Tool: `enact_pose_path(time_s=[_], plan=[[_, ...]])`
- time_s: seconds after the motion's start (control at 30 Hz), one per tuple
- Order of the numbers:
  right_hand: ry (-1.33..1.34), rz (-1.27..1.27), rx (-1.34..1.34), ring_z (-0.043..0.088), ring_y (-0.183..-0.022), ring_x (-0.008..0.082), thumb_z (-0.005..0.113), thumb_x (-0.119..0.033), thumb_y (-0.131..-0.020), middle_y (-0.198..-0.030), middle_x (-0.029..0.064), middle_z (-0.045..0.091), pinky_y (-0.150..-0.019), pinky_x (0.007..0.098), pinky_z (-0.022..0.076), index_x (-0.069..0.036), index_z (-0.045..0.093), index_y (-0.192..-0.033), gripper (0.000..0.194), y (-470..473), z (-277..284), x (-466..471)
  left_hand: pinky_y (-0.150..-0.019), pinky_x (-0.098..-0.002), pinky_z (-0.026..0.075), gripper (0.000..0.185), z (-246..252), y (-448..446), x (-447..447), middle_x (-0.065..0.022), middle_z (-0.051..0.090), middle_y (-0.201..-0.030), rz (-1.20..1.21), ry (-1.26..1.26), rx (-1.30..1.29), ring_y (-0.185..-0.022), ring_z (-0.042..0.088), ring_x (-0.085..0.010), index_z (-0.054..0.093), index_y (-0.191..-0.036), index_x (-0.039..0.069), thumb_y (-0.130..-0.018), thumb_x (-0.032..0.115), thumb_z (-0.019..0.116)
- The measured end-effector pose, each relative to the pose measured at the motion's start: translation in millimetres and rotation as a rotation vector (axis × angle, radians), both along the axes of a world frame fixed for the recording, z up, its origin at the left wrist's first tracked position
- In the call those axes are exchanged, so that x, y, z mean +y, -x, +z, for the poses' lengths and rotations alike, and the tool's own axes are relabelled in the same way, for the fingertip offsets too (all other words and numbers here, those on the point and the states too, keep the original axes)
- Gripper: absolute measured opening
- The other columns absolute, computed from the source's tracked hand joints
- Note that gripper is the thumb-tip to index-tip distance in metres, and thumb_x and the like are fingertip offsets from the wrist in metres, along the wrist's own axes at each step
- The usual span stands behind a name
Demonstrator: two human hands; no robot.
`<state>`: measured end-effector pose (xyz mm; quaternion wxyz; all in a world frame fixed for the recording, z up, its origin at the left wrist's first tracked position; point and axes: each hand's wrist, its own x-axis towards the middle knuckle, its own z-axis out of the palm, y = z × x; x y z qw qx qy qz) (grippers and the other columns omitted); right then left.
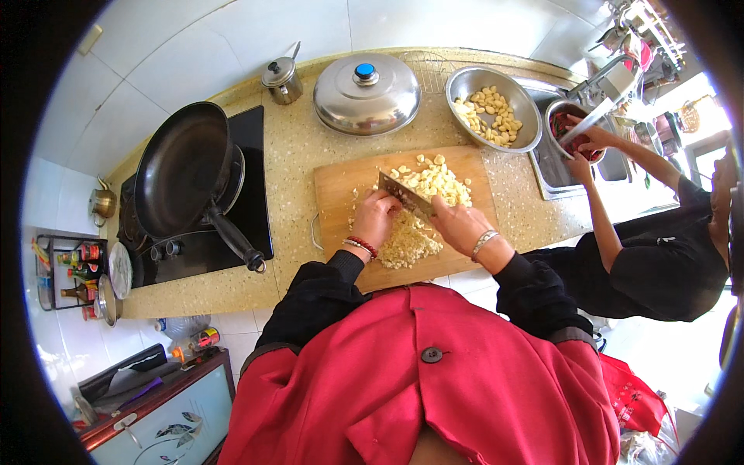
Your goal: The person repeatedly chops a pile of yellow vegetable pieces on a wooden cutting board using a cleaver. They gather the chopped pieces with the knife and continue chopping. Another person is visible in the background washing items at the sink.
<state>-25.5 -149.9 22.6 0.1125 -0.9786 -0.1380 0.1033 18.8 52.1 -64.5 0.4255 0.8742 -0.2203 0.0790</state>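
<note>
My right hand point(462, 226) grips a kitchen cleaver point(401, 193) near its handle, with the broad blade slanting up and left over a wooden cutting board point(335, 192). Bits of pale food cling to the blade. My left hand point(374, 218) is beside the blade, its fingers bent against or very near the lower face; whether they pinch anything is hidden. Below the cleaver lies a heap of finely chopped garlic point(407, 247). Beyond it, larger peeled garlic pieces point(439, 179) are piled on the board.
A steel bowl point(454, 116) of peeled cloves stands behind the board, near a domed lid point(337, 93). Left, a wok point(180, 168) sits on the cooktop point(250, 192). At the sink point(546, 180), another person's hands point(587, 139) reach into a pot of red peppers point(561, 125).
</note>
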Motion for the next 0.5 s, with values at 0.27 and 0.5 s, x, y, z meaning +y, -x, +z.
enact_pose_path(time_s=[0.27, 0.5], plan=[[-0.009, -0.001, -0.004, 0.065, -0.066, 0.0408, 0.055, -0.029, -0.096, -0.065, 0.0196, 0.064, -0.056, 0.0512, 0.0496, -0.007, 0.043, -0.105, 0.026, -1.9, 1.4, 5.2, -0.078, -0.0389, 0.049, 0.01, 2.9, -7.9, 8.3, -0.0085, 0.069, -0.079, 0.003, -0.056, 0.02, -0.083, 0.06, -0.0297, 0.073, -0.073, 0.008, -0.07, 0.0, 0.068], [-0.062, -0.043, 0.027, 0.064, -0.068, 0.0435, 0.055, -0.029, -0.095, -0.071, 0.0212, 0.065, -0.059, 0.0532, 0.0491, -0.007, 0.043, -0.105, 0.027, -0.7, -4.6, 10.4, -0.08, -0.0387, 0.048, 0.01, 1.5, -5.2, 8.4, -0.0085, 0.069, -0.078, 0.036, -0.132, -0.013, -0.082, 0.061, -0.0289, 0.073, -0.073, 0.01, -0.071, 0.002, 0.068]])
